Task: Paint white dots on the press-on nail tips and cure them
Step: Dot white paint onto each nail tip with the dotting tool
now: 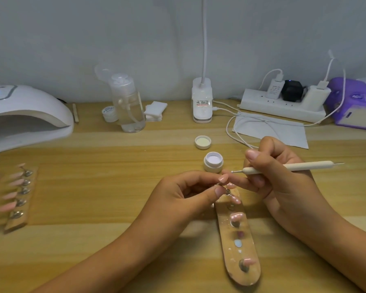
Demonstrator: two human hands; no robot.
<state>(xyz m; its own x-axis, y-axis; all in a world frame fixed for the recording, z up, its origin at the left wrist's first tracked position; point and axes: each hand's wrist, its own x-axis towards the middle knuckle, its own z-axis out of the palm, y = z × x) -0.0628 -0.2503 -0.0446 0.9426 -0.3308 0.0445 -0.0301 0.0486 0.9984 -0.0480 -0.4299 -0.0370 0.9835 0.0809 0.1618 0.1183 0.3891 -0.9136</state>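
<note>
Head view, only view.

Left hand (190, 193): thumb and forefinger pinch one pink nail tip (223, 178) at its base, where a bit of metal shows. How it is mounted is too small to tell. The tip is held just above the far end of a wooden strip (244, 278).

Right hand (277, 174): fingers curled round a white dotting tool (294, 167), held like a pen. Its ball end points left and sits just beside the held nail tip; contact cannot be confirmed.

The wooden strip lies on the table (114, 166) between the forearms and carries several more tips on metal studs, plus paint smears.

Open jar (213, 162) of white paint stands just beyond the hands; its lid (202, 142) lies upturned behind it.

Far left: second strip (19, 199) with a row of pink tips, blurred. Behind it, a white curing lamp (23, 111), opening facing the person.

Along the wall: clear bottle (129, 104), small pot (109, 113), cotton pads (154, 111), desk lamp base (202, 102), power strip (281, 106), purple device (355, 102).
</note>
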